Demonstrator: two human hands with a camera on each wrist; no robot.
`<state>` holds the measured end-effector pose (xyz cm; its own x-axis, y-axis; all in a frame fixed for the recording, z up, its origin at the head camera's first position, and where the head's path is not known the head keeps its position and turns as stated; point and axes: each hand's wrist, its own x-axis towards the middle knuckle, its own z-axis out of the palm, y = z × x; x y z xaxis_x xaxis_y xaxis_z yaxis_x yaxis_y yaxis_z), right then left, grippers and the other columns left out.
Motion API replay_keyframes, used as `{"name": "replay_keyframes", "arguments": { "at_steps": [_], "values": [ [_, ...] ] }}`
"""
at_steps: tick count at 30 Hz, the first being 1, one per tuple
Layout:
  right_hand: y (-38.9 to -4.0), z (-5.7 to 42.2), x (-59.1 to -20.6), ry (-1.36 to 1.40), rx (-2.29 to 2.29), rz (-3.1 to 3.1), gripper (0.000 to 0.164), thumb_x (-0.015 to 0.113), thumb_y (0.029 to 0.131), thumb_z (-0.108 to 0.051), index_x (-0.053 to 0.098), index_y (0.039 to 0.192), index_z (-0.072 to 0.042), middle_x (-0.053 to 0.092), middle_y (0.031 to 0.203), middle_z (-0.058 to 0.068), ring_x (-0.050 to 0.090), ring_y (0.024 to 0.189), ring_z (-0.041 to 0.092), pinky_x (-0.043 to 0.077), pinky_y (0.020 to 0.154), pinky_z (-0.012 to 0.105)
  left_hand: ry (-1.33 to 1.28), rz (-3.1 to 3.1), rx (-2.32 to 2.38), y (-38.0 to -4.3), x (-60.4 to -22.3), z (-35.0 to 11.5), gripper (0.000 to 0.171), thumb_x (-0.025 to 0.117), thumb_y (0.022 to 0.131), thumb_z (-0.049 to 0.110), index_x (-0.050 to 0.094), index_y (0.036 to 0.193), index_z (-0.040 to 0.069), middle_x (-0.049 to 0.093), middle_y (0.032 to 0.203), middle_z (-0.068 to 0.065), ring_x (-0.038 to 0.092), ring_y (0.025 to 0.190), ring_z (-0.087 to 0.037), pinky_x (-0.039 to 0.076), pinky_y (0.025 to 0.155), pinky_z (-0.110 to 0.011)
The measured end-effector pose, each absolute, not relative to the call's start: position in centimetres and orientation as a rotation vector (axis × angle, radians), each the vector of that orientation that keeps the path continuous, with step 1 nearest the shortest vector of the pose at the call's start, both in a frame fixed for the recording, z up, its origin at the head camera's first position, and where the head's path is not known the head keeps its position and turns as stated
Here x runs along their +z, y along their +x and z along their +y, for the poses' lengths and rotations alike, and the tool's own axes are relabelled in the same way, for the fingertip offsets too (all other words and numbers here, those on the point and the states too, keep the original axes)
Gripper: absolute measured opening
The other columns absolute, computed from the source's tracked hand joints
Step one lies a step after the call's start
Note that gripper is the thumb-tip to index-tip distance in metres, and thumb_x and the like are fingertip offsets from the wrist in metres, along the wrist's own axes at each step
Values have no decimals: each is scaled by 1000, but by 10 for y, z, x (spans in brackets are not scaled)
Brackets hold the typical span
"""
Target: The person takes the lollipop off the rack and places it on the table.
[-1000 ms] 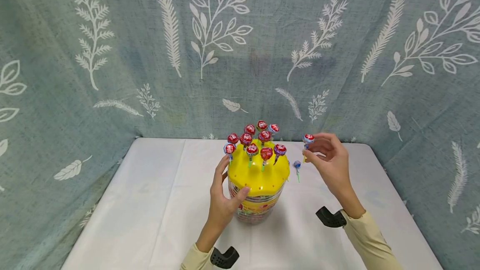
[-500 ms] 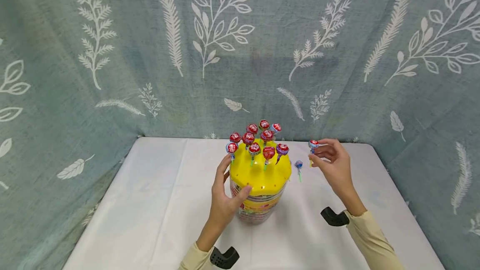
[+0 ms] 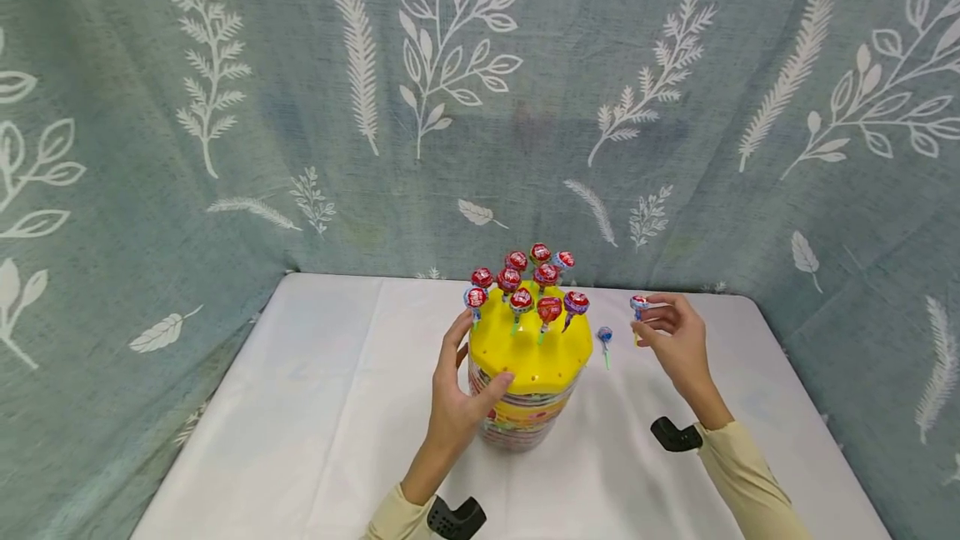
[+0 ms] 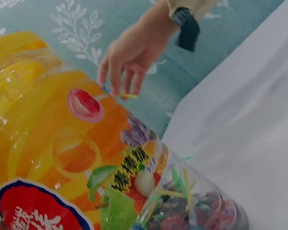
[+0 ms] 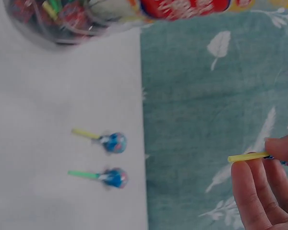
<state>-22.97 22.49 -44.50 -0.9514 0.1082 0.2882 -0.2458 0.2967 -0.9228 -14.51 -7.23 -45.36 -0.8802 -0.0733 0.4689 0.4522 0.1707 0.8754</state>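
A clear candy jar (image 4: pixel 62 120) with a printed label stands on the table, loose lollipops showing through its base. Its yellow lid (image 3: pixel 517 361) has small holes, and several lollipops stand upright in them. My left hand (image 3: pixel 457 415) holds the jar near the lid, thumb at the front edge and fingers along the left side. To the right, apart from the jar, my right hand (image 3: pixel 678 348) pinches a red-and-blue wrapped lollipop (image 3: pixel 639 304). Its yellow stick (image 5: pixel 248 156) points downward in the head view. The left hand is almost wholly outside the left wrist view.
Two blue-wrapped lollipops lie on the table right of the jar, one with a green stick (image 5: pixel 84 174), one with a yellow stick (image 5: pixel 85 133). The white tabletop (image 3: pixel 360 407) ends at a grey-green leaf-print curtain (image 3: pixel 525 107) behind and at both sides.
My right hand has moved slightly right and lower with the pinched lollipop, farther from the jar. The head view has shifted a little. My left hand keeps its hold on the jar.
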Motion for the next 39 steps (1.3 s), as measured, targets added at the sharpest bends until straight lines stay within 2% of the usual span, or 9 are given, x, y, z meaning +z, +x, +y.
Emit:
{"name": "replay_keyframes", "arguments": {
  "at_steps": [3, 10, 19, 29, 39],
  "values": [
    [-233, 228, -453, 72, 1693, -2307, 41, 68, 79, 9, 51, 116, 6, 60, 96, 29, 65, 72, 18, 56, 57, 30, -364, -2027, -1762, -145, -452, -71, 72, 69, 81, 33, 35, 143, 25, 33, 148, 5, 30, 136, -20, 31, 103, -54],
    [-244, 233, -474, -10, 1667, -2358, 41, 69, 79, 6, 51, 115, 3, 61, 93, 27, 62, 67, 7, 54, 55, 26, -360, -2021, -1767, -141, -442, -68, 71, 69, 80, 22, 36, 141, 11, 34, 148, -2, 31, 135, -24, 30, 102, -57],
    [-261, 243, -509, -190, 1564, -2454, 40, 71, 75, 5, 54, 111, 2, 63, 85, 21, 61, 59, 10, 53, 48, 29, -392, -2023, -1721, -145, -456, -70, 72, 69, 81, 32, 33, 143, 26, 31, 149, 6, 31, 135, -19, 31, 101, -54],
    [-270, 250, -530, -237, 1556, -2531, 40, 70, 75, 5, 53, 111, 3, 64, 86, 23, 63, 59, 19, 55, 52, 38, -377, -2041, -1701, -144, -456, -72, 70, 67, 82, 35, 32, 143, 27, 31, 149, 7, 31, 135, -19, 32, 101, -55],
    [-278, 253, -545, -361, 1420, -2686, 41, 68, 76, 1, 53, 114, 3, 63, 90, 22, 58, 58, 17, 52, 49, 31, -385, -2029, -1692, -143, -456, -73, 71, 67, 82, 33, 33, 143, 27, 31, 149, 7, 32, 135, -19, 32, 101, -54]
  ]
}}
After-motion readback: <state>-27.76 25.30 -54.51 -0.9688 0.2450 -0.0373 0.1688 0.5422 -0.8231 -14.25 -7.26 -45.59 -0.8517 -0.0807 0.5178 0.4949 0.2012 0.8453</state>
